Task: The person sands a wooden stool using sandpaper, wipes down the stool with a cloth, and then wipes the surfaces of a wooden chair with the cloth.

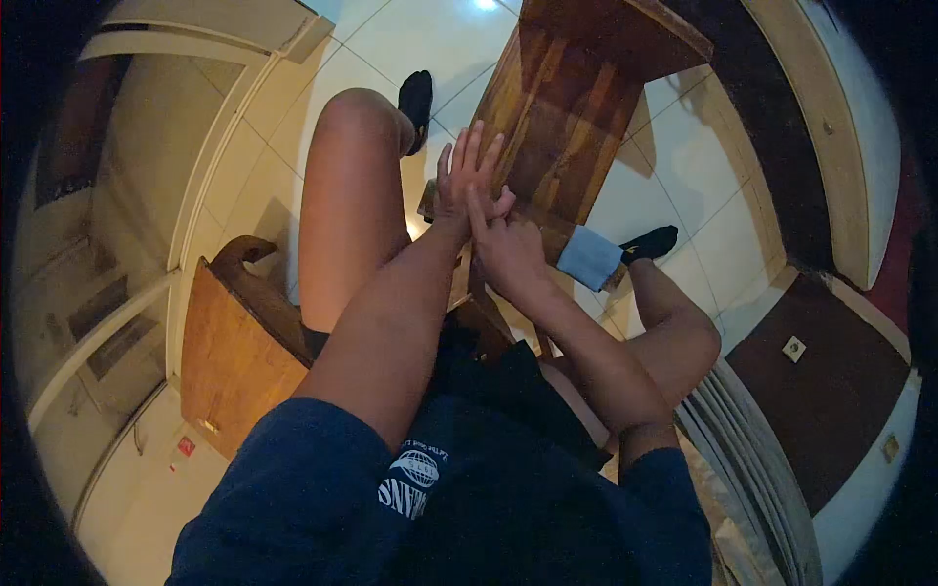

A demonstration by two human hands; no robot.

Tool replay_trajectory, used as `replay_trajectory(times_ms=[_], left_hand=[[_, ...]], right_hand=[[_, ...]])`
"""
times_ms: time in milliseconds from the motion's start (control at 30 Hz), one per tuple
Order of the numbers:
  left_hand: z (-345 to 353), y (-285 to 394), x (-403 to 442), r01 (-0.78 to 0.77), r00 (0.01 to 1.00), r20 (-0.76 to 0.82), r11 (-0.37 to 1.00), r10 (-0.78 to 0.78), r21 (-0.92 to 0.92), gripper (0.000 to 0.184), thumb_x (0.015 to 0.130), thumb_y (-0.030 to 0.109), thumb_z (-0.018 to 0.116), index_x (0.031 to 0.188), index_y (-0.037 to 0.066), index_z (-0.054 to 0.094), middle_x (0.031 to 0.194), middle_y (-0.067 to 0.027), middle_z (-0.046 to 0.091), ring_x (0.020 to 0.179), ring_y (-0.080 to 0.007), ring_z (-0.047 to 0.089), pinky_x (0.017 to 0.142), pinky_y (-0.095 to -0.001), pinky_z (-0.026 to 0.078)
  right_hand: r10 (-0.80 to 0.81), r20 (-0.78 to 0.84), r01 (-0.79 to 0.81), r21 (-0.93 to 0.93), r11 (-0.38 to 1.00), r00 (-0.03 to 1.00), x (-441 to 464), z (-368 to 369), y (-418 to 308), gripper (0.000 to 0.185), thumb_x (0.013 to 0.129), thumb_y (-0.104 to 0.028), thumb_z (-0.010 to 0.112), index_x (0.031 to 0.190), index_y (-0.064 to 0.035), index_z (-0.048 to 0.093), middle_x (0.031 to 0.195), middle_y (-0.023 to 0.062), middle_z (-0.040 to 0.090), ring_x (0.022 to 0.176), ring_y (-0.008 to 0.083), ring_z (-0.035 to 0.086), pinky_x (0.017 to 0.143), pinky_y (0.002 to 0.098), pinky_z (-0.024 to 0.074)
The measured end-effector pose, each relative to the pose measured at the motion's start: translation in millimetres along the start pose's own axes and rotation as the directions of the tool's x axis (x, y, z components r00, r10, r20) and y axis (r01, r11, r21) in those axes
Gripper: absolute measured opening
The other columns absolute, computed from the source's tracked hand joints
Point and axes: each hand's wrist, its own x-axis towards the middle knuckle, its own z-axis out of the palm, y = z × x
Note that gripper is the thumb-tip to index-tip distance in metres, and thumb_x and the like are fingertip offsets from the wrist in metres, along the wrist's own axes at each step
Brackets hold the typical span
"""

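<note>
My left hand (471,166) is held out in front of me, palm down and fingers spread. My right hand (513,254) rests against it near the wrist. Its index finger stretches along the back of the left hand, and the other fingers are curled by the thumb side, their tips hidden. No object shows in either hand. Just beyond and below is a wooden table (562,127). A folded light blue cloth (589,258) lies on the table's near edge, to the right of my hands.
My bare legs are apart, with dark socks (415,107) on the tiled floor (381,54). A wooden furniture piece (234,356) stands at the left, beside a glazed door frame (210,166). Grey striped fabric (757,459) is at lower right, near a wall socket (793,349).
</note>
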Motion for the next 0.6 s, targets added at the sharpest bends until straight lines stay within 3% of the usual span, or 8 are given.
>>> replay_trajectory(times_ms=[133,367,600], left_hand=[[-5.3,2.0,0.9,0.002,1.0,0.016,1.0,-0.002,-0.002,0.093,0.069,0.044,0.069,0.153,0.018,0.041,0.162,-0.0166,0.031,0.149,-0.0351,0.028,0.119,-0.0533,0.023],[-8.2,2.9,1.2,0.003,0.999,0.033,1.0,-0.003,-0.009,0.09,0.072,0.043,0.071,0.153,0.016,0.041,0.161,-0.0181,0.031,0.148,-0.0372,0.03,0.119,-0.0544,0.022],[-1.6,1.9,0.2,0.016,1.0,0.027,1.0,-0.016,0.003,0.092,0.069,0.041,0.067,0.154,0.019,0.04,0.162,-0.015,0.028,0.149,-0.0331,0.028,0.12,-0.0515,0.02]], right_hand=[[0.086,0.144,-0.078,-0.059,0.995,0.986,1.4,-14.0,-5.3,0.082,0.082,-0.014,0.064,0.156,-0.0036,0.031,0.101,0.0275,0.069,0.082,0.0368,0.07,0.069,0.0478,0.0557],[-0.032,0.296,0.007,0.084,0.996,0.955,3.6,-14.0,-5.3,0.084,0.082,-0.017,0.065,0.157,-0.0059,0.03,0.091,0.0233,0.069,0.082,0.0366,0.07,0.072,0.0492,0.0554],[-0.049,0.236,0.012,0.156,0.988,0.97,4.2,-0.5,-2.0,0.085,0.083,-0.016,0.066,0.159,-0.0191,0.028,0.087,0.0188,0.069,0.082,0.0373,0.07,0.08,0.0497,0.0541]])
